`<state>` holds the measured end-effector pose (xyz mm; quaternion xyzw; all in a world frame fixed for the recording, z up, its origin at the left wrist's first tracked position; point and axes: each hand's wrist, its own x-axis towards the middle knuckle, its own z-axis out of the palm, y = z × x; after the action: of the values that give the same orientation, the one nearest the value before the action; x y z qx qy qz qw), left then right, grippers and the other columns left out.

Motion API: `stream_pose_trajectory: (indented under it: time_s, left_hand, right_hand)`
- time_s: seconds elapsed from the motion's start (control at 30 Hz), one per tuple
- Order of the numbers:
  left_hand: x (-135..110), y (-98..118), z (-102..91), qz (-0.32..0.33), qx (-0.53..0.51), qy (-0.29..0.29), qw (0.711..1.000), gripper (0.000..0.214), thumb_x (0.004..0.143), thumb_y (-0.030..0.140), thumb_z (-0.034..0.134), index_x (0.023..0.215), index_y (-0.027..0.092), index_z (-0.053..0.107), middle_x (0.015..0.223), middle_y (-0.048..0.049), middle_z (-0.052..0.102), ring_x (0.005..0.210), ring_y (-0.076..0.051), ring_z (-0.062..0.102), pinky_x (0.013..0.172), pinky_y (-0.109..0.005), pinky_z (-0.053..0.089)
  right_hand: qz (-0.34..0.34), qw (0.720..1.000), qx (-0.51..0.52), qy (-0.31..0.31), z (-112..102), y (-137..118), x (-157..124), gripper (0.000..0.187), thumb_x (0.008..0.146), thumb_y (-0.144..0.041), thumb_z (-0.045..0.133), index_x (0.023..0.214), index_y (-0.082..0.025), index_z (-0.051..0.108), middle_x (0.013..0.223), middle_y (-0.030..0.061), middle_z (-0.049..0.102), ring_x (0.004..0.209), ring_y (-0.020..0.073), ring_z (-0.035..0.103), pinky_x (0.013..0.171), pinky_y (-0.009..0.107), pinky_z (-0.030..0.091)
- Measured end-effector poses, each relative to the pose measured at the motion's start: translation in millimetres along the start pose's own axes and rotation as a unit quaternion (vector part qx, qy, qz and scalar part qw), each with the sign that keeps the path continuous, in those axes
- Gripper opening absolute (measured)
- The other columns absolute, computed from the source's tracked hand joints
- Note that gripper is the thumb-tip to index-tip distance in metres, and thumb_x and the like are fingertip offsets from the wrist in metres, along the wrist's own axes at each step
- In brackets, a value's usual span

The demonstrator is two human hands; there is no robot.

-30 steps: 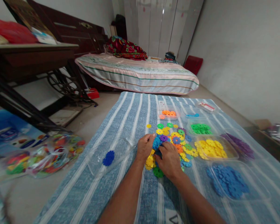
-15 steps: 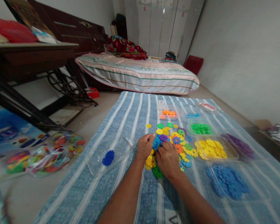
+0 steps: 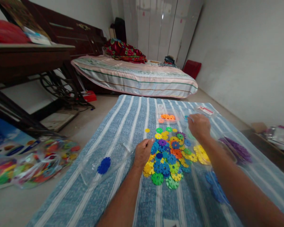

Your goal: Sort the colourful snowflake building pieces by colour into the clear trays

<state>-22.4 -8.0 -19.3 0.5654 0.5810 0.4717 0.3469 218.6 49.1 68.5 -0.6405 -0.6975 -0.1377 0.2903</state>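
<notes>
A mixed pile of notched plastic discs, in yellow, blue, green, orange and purple, lies on the striped cloth. My left hand rests at the pile's left edge, fingers curled together and thumb on top; whatever is in them is hidden. Reaching across to the back right, my right hand is closed in a pinch over the small clear tray where a bit of light blue shows. I cannot make out what its fingertips hold. My right hand and forearm cover most of the green tray and part of the yellow discs.
Left of the pile lies a clear container with dark blue discs. Orange discs sit in a back tray, purple discs at the right, and blue discs under my right forearm. Bags of colourful pieces lie on the floor.
My right hand has left the pile and moved up and right to the back tray, uncovering the pile's middle. My left hand stays by the pile. The view has shifted slightly.
</notes>
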Motion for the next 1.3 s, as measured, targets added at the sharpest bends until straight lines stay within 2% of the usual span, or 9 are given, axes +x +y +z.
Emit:
stream_pose_trajectory:
  time_s: [0.07, 0.13, 0.3, 0.37, 0.47, 0.57, 0.8, 1.1, 1.3]
  left_hand:
    - [-0.1, -0.2, 0.2, -0.005, -0.001, 0.002, 1.000, 0.040, 0.081, 0.050, 0.047, 0.073, 0.017, 0.068, 0.061, 0.0009, 0.061, 0.061, -0.014, 0.054, 0.057, -0.023, 0.042]
    - [0.0, -0.7, 0.5, -0.011, -0.002, 0.004, 1.000, 0.040, 0.081, 0.050, 0.048, 0.072, 0.017, 0.068, 0.060, 0.0014, 0.060, 0.061, -0.014, 0.054, 0.057, -0.023, 0.041]
    - [0.2, -1.5, 1.0, -0.009, -0.004, 0.006, 1.000, 0.038, 0.080, 0.049, 0.050, 0.068, 0.017, 0.066, 0.059, 0.0017, 0.060, 0.061, -0.014, 0.055, 0.058, -0.023, 0.042]
    - [0.1, -1.1, 1.3, -0.002, -0.001, 0.005, 1.000, 0.038, 0.081, 0.049, 0.049, 0.069, 0.017, 0.066, 0.060, 0.0013, 0.060, 0.062, -0.015, 0.056, 0.059, -0.023, 0.042]
    - [-0.5, -0.2, 1.7, 0.002, -0.003, 0.001, 1.000, 0.039, 0.082, 0.048, 0.048, 0.070, 0.017, 0.067, 0.061, 0.0007, 0.061, 0.062, -0.015, 0.056, 0.059, -0.023, 0.042]
    - [-0.9, 0.6, 2.0, -0.002, -0.006, 0.001, 1.000, 0.038, 0.082, 0.048, 0.048, 0.071, 0.017, 0.067, 0.060, 0.0007, 0.061, 0.062, -0.015, 0.056, 0.058, -0.023, 0.042]
    - [-0.9, -0.1, 2.2, -0.012, 0.000, 0.008, 1.000, 0.038, 0.081, 0.048, 0.048, 0.068, 0.017, 0.066, 0.057, 0.0019, 0.058, 0.062, -0.014, 0.055, 0.057, -0.022, 0.041]
    - [-0.2, -1.4, 2.7, -0.001, -0.003, 0.000, 1.000, 0.037, 0.082, 0.047, 0.048, 0.070, 0.018, 0.066, 0.060, 0.0013, 0.061, 0.063, -0.014, 0.056, 0.059, -0.023, 0.042]
    - [-0.1, -3.1, 2.9, 0.003, 0.007, -0.002, 1.000, 0.037, 0.083, 0.048, 0.047, 0.074, 0.018, 0.067, 0.066, 0.0011, 0.063, 0.067, -0.014, 0.057, 0.062, -0.023, 0.043]
  right_hand:
    - [0.032, 0.999, -0.004, 0.017, -1.3, 4.8, 11.7, 0.026, 0.087, -0.025, 0.044, 0.089, -0.011, 0.066, 0.086, 0.0151, 0.063, 0.086, 0.0269, 0.055, 0.077, 0.039, 0.039]
    - [0.022, 1.000, 0.011, 0.004, 1.3, -4.8, 0.8, 0.026, 0.088, -0.026, 0.044, 0.089, -0.013, 0.067, 0.086, 0.0135, 0.064, 0.085, 0.0255, 0.056, 0.077, 0.038, 0.041]
    - [-0.100, 0.986, 0.097, -0.091, 19.1, -60.3, -79.3, 0.018, 0.085, -0.024, 0.053, 0.075, -0.022, 0.068, 0.082, 0.0029, 0.065, 0.082, 0.0157, 0.058, 0.077, 0.026, 0.044]
    - [-0.145, 0.971, 0.136, -0.130, 25.3, -77.8, -104.8, 0.016, 0.085, -0.022, 0.055, 0.075, -0.023, 0.068, 0.085, 0.0038, 0.065, 0.087, 0.0170, 0.058, 0.081, 0.028, 0.045]
    - [-0.179, 0.959, 0.147, -0.164, 28.7, -89.2, -123.1, 0.015, 0.086, -0.021, 0.055, 0.082, -0.023, 0.069, 0.096, 0.0067, 0.064, 0.105, 0.0224, 0.053, 0.091, 0.037, 0.043]
    - [-0.168, 0.961, 0.130, -0.180, 26.2, -86.1, -126.9, 0.015, 0.086, -0.020, 0.054, 0.085, -0.021, 0.069, 0.102, 0.0079, 0.063, 0.114, 0.0251, 0.048, 0.096, 0.041, 0.040]
    - [-0.114, 0.972, 0.099, -0.180, 20.9, -68.5, -128.7, 0.012, 0.083, -0.024, 0.058, 0.084, -0.019, 0.068, 0.105, 0.0106, 0.063, 0.112, 0.0274, 0.048, 0.097, 0.044, 0.040]
    - [-0.170, 0.941, 0.103, -0.275, 16.4, -84.5, -109.2, 0.018, 0.083, -0.026, 0.059, 0.098, -0.020, 0.067, 0.126, 0.0120, 0.053, 0.131, 0.0288, 0.032, 0.102, 0.047, 0.034]
    - [-0.165, 0.933, 0.102, -0.302, 17.9, -87.5, -107.8, 0.017, 0.083, -0.030, 0.061, 0.092, -0.018, 0.068, 0.121, 0.0121, 0.055, 0.126, 0.0277, 0.038, 0.103, 0.046, 0.034]
